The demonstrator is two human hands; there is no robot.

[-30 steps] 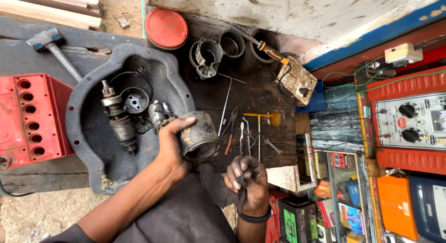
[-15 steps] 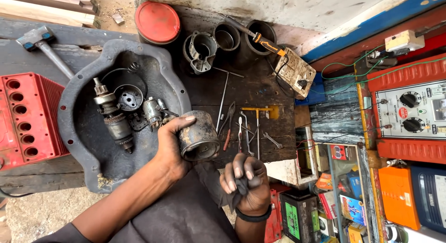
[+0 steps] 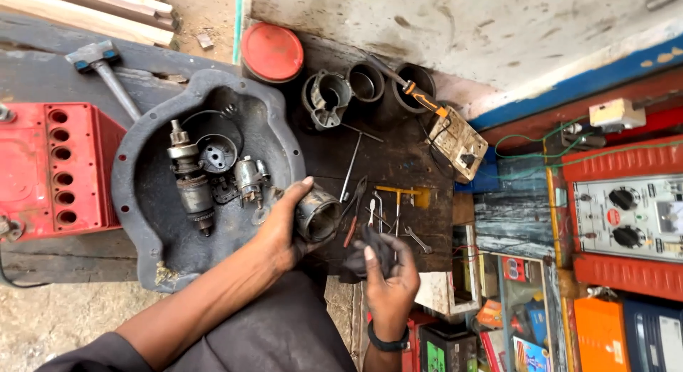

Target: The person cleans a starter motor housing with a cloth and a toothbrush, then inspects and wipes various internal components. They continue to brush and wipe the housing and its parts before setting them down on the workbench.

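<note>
**Two hands over a crowded tabletop**

Nearest me, the right hand (image 3: 388,272) is bunched shut around a dark rag (image 3: 370,252), fingers curled in on the cloth. Just beside it, the left hand (image 3: 281,230) is clamped on a grey metal cylinder housing (image 3: 318,214), its open end facing up, held at the edge of the dark tabletop (image 3: 398,166).

Between the two hands and a little farther on lie pliers with red grips (image 3: 353,207), small spanners (image 3: 416,238) and a long thin rod (image 3: 351,166), close enough to crowd the cylinder.

To the left sits a big grey cast cover (image 3: 142,180) holding a motor armature (image 3: 191,183) and small parts. Beyond it lie a red block with holes (image 3: 53,166) and a hammer (image 3: 107,70).

Farthest off stand a red round lid (image 3: 272,52) and three metal rings (image 3: 368,84).
</note>
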